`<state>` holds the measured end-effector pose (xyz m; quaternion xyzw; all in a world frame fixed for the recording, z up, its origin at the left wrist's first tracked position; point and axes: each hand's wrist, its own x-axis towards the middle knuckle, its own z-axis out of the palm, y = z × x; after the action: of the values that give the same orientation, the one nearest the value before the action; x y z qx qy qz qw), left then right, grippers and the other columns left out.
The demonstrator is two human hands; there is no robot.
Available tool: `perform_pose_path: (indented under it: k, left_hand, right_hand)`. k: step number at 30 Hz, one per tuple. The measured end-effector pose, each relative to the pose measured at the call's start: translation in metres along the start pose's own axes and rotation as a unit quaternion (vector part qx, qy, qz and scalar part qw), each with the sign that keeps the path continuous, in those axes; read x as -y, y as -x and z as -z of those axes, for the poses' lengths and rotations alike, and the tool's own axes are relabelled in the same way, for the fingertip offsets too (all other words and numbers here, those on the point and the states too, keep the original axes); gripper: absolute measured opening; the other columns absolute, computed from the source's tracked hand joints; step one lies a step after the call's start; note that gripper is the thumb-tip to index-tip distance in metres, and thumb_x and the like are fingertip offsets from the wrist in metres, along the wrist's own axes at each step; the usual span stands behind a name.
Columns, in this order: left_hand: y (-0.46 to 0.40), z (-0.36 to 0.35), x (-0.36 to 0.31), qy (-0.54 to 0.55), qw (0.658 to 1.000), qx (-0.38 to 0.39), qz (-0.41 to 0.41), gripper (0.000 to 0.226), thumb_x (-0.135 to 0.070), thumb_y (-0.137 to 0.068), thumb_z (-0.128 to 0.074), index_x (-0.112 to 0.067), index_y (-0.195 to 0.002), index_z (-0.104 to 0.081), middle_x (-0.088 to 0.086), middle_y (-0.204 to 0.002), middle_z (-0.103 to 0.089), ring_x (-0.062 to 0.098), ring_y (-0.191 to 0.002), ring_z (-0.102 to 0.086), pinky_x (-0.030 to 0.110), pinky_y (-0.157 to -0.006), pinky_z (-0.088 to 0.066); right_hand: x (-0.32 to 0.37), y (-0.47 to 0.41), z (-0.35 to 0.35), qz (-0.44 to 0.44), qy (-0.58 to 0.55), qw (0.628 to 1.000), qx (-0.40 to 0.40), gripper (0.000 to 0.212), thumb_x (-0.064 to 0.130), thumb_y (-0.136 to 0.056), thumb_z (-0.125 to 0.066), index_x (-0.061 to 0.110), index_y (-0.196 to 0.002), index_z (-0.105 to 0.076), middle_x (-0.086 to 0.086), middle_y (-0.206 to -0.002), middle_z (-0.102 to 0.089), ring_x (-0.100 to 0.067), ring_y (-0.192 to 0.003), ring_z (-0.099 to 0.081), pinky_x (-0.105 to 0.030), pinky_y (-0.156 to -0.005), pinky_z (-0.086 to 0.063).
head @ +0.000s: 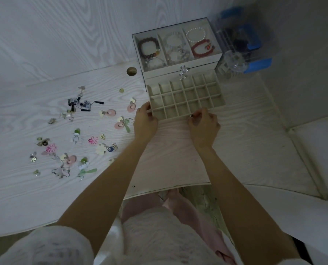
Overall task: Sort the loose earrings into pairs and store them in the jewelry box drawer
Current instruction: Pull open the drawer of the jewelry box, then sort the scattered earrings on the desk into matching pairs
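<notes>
A white wood-grain table point(178, 161) carries a jewelry box point(178, 54) at the far right, its glass top showing bracelets point(200, 47) in three sections. The box's drawer point(186, 96) is pulled out toward the near side; it is a grid of small square cells, and no earrings show in the cells in view.

The left hand point(145, 121) is at the drawer's near left corner, its fingers point(146, 108) curled against the drawer's edge. The right hand point(203, 125) is at the near front edge, right of the middle, its fingers point(198, 114) bent and pinching at the rim; a small shiny thing shows at the fingertips, too small to tell.

The loose earrings point(73, 134) lie scattered on the table to the left of the drawer, well apart from the box: pink discs point(110, 112), pink flowers point(92, 140), green pieces point(86, 172), black tassels point(82, 105) and small pale ones.

A round hole point(131, 71) sits in the table just left of the box. Right of the box stands a clear and blue plastic thing point(241, 48), blurred.
</notes>
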<state>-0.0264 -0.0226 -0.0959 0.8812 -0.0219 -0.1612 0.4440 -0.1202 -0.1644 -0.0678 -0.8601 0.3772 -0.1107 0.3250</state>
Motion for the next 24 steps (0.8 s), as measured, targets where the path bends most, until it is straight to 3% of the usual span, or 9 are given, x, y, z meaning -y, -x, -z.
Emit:
perform_pose_path:
  k: [4,7,10,13,18,20,24]
  left_hand:
    - [-0.001,-0.002,0.004,0.009,1.000,0.006,0.011,0.053,-0.016,-0.064,-0.043,-0.024,-0.113,-0.057,0.004,-0.100,-0.065,0.023,-0.092,-0.061,0.047,-0.081,-0.053]
    - [0.010,0.004,-0.008,0.020,1.000,0.017,0.013,0.045,-0.013,-0.076,-0.052,-0.022,-0.120,-0.055,0.005,-0.109,-0.064,0.021,-0.096,-0.061,0.045,-0.086,-0.052]
    - [0.038,0.022,-0.015,0.010,1.000,0.003,-0.010,0.041,-0.012,-0.090,-0.054,-0.013,-0.130,-0.047,0.005,-0.122,-0.057,0.014,-0.102,-0.057,0.026,-0.089,-0.044]
    - [0.071,0.054,-0.011,-0.017,0.996,-0.006,-0.084,0.032,-0.018,-0.095,-0.050,-0.016,-0.127,-0.052,-0.005,-0.111,-0.063,0.006,-0.096,-0.058,0.016,-0.078,-0.045]
    - [0.121,0.125,0.031,-0.193,0.971,-0.090,-0.112,0.021,-0.027,-0.090,-0.053,-0.022,-0.106,-0.065,-0.004,-0.089,-0.071,0.014,-0.079,-0.066,0.027,-0.066,-0.052]
    - [0.130,0.140,0.046,-0.210,0.967,-0.109,-0.092,0.021,-0.028,-0.085,-0.055,-0.021,-0.101,-0.067,-0.003,-0.087,-0.071,0.018,-0.078,-0.065,0.028,-0.064,-0.051]
    - [0.110,0.146,0.056,-0.193,0.973,-0.096,-0.088,0.026,-0.024,-0.084,-0.062,-0.017,-0.109,-0.065,0.002,-0.100,-0.070,0.024,-0.092,-0.062,0.032,-0.074,-0.048]
  right_hand:
    - [-0.002,-0.002,0.000,0.002,0.013,1.000,0.006,0.016,0.024,-0.083,-0.063,0.015,-0.095,-0.057,-0.002,-0.095,-0.067,-0.026,-0.106,-0.050,-0.040,-0.091,-0.034]
    - [-0.005,-0.003,0.002,0.006,0.022,0.999,0.022,0.018,0.027,-0.083,-0.063,0.016,-0.097,-0.057,-0.003,-0.097,-0.066,-0.027,-0.106,-0.050,-0.039,-0.087,-0.037]
    - [-0.006,0.010,0.010,0.039,0.039,0.998,0.018,0.022,0.030,-0.086,-0.062,0.013,-0.099,-0.059,-0.009,-0.103,-0.063,-0.029,-0.102,-0.050,-0.036,-0.080,-0.037]
    - [-0.009,0.032,0.024,0.101,-0.003,0.994,0.041,0.019,0.021,-0.086,-0.062,0.011,-0.102,-0.060,-0.008,-0.102,-0.061,-0.026,-0.100,-0.050,-0.027,-0.079,-0.034]
    - [0.016,0.056,0.015,0.249,0.032,0.939,0.235,0.017,0.012,-0.087,-0.058,0.015,-0.104,-0.062,-0.002,-0.101,-0.062,-0.020,-0.093,-0.057,-0.030,-0.075,-0.045]
    - [0.039,0.053,-0.002,0.305,0.035,0.916,0.260,0.019,0.007,-0.086,-0.057,0.013,-0.103,-0.064,-0.005,-0.104,-0.064,-0.022,-0.094,-0.060,-0.033,-0.076,-0.049]
    - [0.097,0.022,-0.050,0.382,0.083,0.879,0.273,0.030,-0.005,-0.085,-0.052,0.008,-0.109,-0.063,-0.011,-0.117,-0.058,-0.027,-0.110,-0.053,-0.034,-0.090,-0.046]
